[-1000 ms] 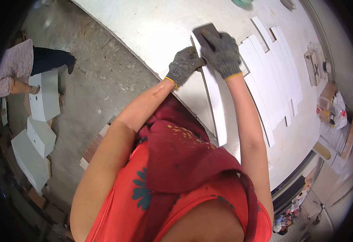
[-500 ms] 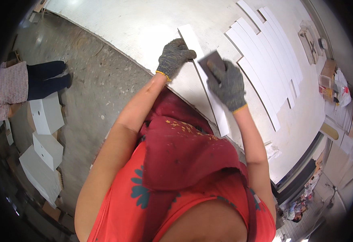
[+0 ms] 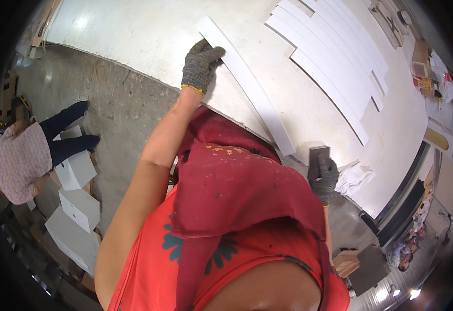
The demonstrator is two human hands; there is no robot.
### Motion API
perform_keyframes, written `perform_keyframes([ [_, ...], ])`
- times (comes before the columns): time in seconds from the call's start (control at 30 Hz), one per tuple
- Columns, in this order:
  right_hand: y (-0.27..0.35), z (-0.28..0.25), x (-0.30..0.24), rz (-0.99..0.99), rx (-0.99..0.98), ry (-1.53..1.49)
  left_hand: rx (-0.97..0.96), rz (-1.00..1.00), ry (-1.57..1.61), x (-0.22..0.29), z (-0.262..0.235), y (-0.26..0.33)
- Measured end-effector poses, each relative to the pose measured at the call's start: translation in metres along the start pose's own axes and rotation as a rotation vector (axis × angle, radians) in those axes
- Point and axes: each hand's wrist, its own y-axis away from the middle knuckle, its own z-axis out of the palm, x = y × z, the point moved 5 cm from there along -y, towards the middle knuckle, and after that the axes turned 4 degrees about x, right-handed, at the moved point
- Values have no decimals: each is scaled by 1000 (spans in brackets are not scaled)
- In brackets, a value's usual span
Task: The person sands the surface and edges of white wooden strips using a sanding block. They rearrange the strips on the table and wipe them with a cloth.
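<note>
My left hand, in a dark grey knitted glove with a yellow cuff, grips a long white strip near its far end, with the thumb along one edge. The strip lies slantwise on the white table, its near end close to the table's front edge. Beyond the strip's near end, at the table edge, my right hand is closed round a dark, flat rectangular sanding block. That hand wears a matching glove and is apart from the strip.
Several white strips lie side by side on the table's right part. A crumpled white cloth rests by the near right edge. At far left a person bends beside white boxes on the floor. Bags and tools stand at far right.
My right hand has drawn the sanding block off the strip, back toward me to the table edge. The left hand keeps its hold on the strip. The person at left has shifted.
</note>
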Motion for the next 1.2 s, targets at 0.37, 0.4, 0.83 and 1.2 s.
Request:
perform_keyframes([
  [0.37, -75, 24, -118, -268, 94, -383, -177, -25, 753, 47, 39, -15],
  [0.4, -81, 29, -150, -339, 6, -276, -431, 7, 806, 37, 21, -39],
  [0.83, -83, 74, -197, -648, -65, 82, -63, 136, 645, 69, -56, -79],
  [1.2, -179, 138, -376, -950, -67, 39, -149, 77, 655, 73, -59, -75],
])
